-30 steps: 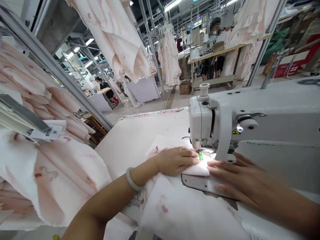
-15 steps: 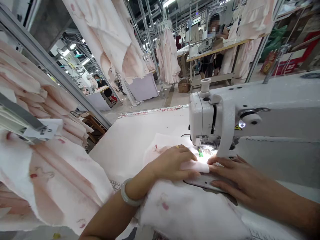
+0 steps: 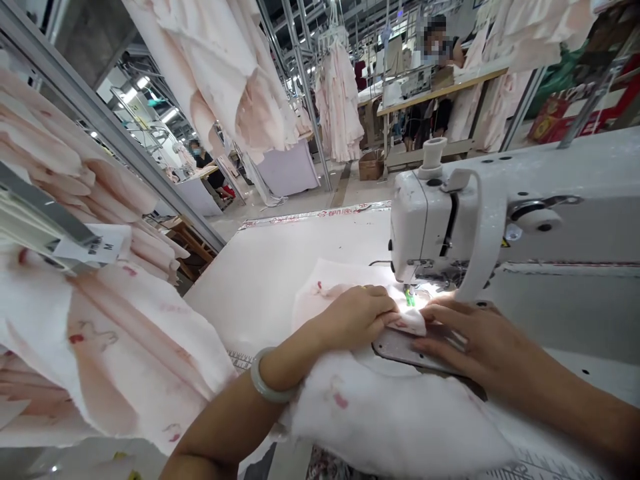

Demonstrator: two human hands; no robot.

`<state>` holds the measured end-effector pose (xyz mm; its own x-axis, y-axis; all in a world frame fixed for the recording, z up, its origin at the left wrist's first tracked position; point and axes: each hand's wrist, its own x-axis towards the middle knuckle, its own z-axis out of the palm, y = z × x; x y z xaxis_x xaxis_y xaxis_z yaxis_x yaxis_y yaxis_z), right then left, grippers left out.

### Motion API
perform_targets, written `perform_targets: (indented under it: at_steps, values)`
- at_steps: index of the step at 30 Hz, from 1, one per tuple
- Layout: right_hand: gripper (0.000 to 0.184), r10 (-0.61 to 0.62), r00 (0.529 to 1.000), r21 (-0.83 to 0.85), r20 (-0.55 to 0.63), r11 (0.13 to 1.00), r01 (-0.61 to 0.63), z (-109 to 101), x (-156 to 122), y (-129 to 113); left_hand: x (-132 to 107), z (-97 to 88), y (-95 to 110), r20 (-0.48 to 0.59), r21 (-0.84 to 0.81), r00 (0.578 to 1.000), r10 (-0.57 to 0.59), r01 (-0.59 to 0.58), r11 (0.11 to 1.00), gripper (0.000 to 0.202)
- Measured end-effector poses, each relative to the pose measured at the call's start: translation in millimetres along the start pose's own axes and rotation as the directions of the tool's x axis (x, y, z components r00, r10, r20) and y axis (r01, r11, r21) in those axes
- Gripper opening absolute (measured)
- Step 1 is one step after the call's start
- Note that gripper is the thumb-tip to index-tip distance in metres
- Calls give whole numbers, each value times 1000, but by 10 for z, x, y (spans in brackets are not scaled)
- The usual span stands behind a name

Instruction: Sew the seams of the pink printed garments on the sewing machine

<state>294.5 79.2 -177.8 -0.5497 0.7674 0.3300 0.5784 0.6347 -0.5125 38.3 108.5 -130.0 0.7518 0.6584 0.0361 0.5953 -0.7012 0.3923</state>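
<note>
Pale pink printed fabric (image 3: 345, 400) lies on the sewing table, draping over its front edge. My left hand (image 3: 357, 317), with a bracelet at the wrist, is closed on a folded part of it just left of the presser foot. My right hand (image 3: 467, 327) rests at the fold's right end, thumb and fingers stretched apart, fingertips touching the cloth beside the metal needle plate (image 3: 400, 353). A white sewing machine (image 3: 420, 220) stands over the cloth, with a green piece (image 3: 410, 297) at its lit presser foot. The needle tip is lost in the glare.
Pale pink garment pieces (image 3: 145, 353) hang at the left from a metal rail (image 3: 100, 127), and more (image 3: 220, 67) hang overhead. The white tabletop (image 3: 280, 267) extends behind the cloth. A ruler strip (image 3: 240, 360) runs along its front. A co-worker (image 3: 443, 57) sits at a table beyond.
The view has shifted slightly, putting the machine farther right. My left fingers have drawn in on the fold, and its printed side now shows near the presser foot. My right hand stays beside it.
</note>
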Motion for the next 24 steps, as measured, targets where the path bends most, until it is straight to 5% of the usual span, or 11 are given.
perform_targets:
  at_steps: [4, 7, 11, 15, 19, 24]
  values:
    - [55, 39, 999, 81, 2, 996, -39, 11, -2, -17, -26, 16, 34, -23, 22, 1000, 17, -17, 1000, 19]
    - [57, 93, 995, 172, -19, 981, -88, -7, -2, -51, -48, 51, 51, -86, 102, 995, 45, -36, 994, 44]
    - [55, 111, 991, 210, -75, 973, -93, -54, 10, -105, -45, 112, 26, -118, 358, 975, 190, -137, 924, 22]
    - [48, -38, 982, 88, -185, 995, 55, -70, 1, -108, -52, 159, -35, -158, 482, 925, 344, -232, 845, 28]
    - [27, -307, 900, -206, -309, 946, 252, -40, -16, -71, -65, 194, -75, -182, 447, 905, 385, -272, 852, 29]
    - [18, -472, 850, -321, -234, 863, 391, -39, 9, -66, -56, 224, -95, -183, 384, 909, 375, -285, 878, 27]
